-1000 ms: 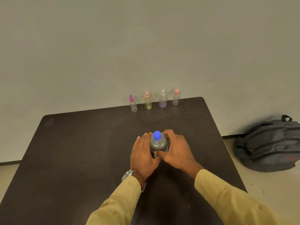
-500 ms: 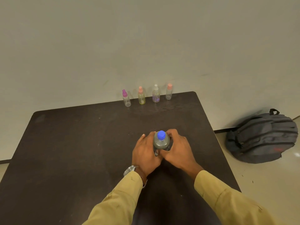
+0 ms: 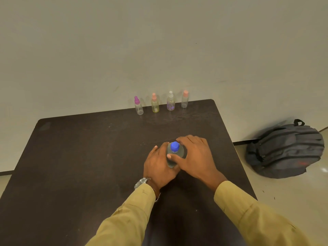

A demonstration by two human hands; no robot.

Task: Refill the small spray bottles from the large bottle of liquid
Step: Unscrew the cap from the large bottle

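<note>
Head view: one large bottle (image 3: 178,153), four small spray bottles (image 3: 138,108) (image 3: 155,105) (image 3: 170,103) (image 3: 184,101).
Left grip (image 3: 159,164), right grip (image 3: 197,157): both wrapped round large bottle.

Large bottle (image 3: 174,154) (blue cap on) stands upright mid-way across the table (image 3: 88,157). Along its far edge, upright in a row: pink-topped sprayer (image 3: 138,107), yellowish sprayer (image 3: 155,104), purplish sprayer (image 3: 170,102), clear peach-topped sprayer (image 3: 185,100).

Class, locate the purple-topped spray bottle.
Head view: the purple-topped bottle stands at the far edge of the table, leftmost of four, beside the yellow bottle.
</note>
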